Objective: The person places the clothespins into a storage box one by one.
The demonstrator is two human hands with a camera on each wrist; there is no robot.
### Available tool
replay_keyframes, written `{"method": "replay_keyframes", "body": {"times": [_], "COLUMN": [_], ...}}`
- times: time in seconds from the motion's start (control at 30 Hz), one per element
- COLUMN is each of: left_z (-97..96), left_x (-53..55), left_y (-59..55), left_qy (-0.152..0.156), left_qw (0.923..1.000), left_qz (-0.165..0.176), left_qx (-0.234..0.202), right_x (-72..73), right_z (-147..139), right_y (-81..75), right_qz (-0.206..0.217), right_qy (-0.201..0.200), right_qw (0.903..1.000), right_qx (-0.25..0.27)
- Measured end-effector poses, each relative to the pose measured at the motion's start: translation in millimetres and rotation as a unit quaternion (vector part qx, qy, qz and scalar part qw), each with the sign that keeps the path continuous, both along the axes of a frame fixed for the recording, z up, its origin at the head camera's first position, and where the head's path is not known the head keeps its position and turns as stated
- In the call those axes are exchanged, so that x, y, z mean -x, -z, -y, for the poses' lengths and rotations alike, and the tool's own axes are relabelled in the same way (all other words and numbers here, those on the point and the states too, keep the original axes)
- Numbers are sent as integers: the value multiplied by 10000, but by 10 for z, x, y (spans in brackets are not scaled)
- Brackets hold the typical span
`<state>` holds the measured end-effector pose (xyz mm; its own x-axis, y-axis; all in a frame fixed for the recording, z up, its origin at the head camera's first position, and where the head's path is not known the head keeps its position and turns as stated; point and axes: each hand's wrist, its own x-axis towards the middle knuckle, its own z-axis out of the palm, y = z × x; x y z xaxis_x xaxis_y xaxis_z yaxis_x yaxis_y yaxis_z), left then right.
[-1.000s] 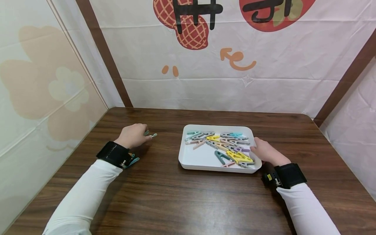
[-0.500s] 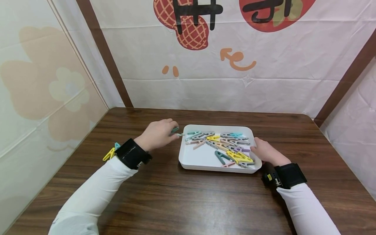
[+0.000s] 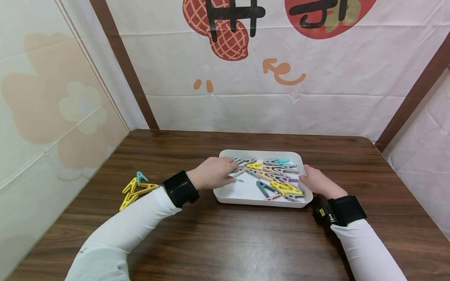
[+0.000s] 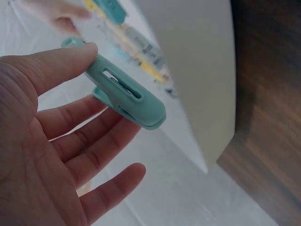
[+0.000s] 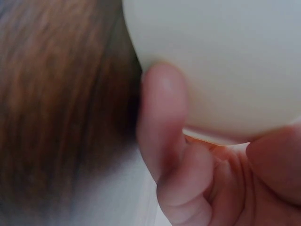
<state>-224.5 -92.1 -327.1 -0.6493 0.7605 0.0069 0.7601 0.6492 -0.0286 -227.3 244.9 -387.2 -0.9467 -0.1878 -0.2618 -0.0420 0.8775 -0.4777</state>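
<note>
My left hand (image 3: 212, 173) is over the left end of the white tray (image 3: 232, 194). Between its thumb and fingers it pinches a teal clothespin (image 4: 127, 92), seen large in the left wrist view; the little finger stands apart. Several clothespins in yellow, grey, purple, pink and teal lie in the tray, mostly toward its middle and right, among them a dark teal clothespin (image 3: 263, 188) and a purple clothespin (image 3: 289, 180). At the right end, my right hand (image 3: 321, 182) grips the tray's rim. The right wrist view shows a finger (image 5: 164, 103) pressed against the tray's outer wall.
On the wooden table (image 3: 225, 242), left of the tray, lie several more clothespins, including a blue clothespin (image 3: 141, 177) and a yellow clothespin (image 3: 129, 201). The left forearm passes close beside them. A printed white curtain (image 3: 246, 109) hangs behind the table's far edge.
From the left side of the table, my left hand has carried the teal clothespin right to the tray. The clothespins at the left have come into view. My right hand has stayed put.
</note>
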Motion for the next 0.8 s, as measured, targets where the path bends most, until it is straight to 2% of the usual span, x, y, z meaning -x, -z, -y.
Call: {"method": "replay_keyframes", "body": {"times": [0.2,0.37,0.57,0.8], "left_z": [-57,-95,-128,-169], "left_x": [44,80,93,119], "left_y": [139,224,265,284], "left_qy": [125,11,-151,-222], "left_qw": [9989,9965,9937,9918], "left_qz": [222,423,589,534], "left_qx": [391,728,946,1140], "right_x": [-7,-6,11,15], "right_z": [12,0,-5,2], "right_y": [-15,-12,6,3], "right_qz": [0,5,35,87], "right_qy": [13,0,61,94], "right_qw": [10000,10000,10000,9999], "right_qx": [-49,-91,-59,-50]}}
